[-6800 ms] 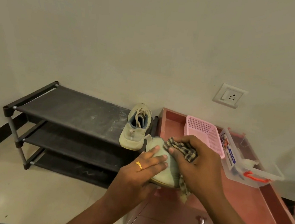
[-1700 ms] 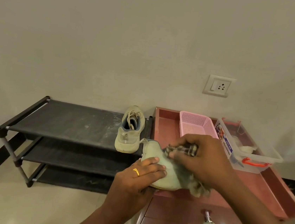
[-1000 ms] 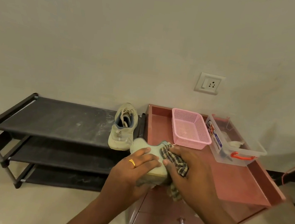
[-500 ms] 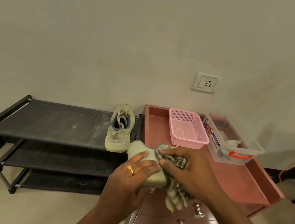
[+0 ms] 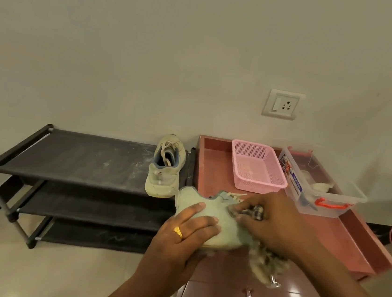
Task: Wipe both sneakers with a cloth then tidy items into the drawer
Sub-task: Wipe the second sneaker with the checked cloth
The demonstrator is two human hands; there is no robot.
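On sneaker [image 5: 228,232] in left hand [image 5: 179,239], right hand [image 5: 276,226] has slid cloth [image 5: 255,210] farther

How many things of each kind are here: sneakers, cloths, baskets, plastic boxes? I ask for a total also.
Sneakers: 2 (far sneaker, held sneaker)
Cloth: 1
Pink basket: 1
Clear box: 1
Total: 5
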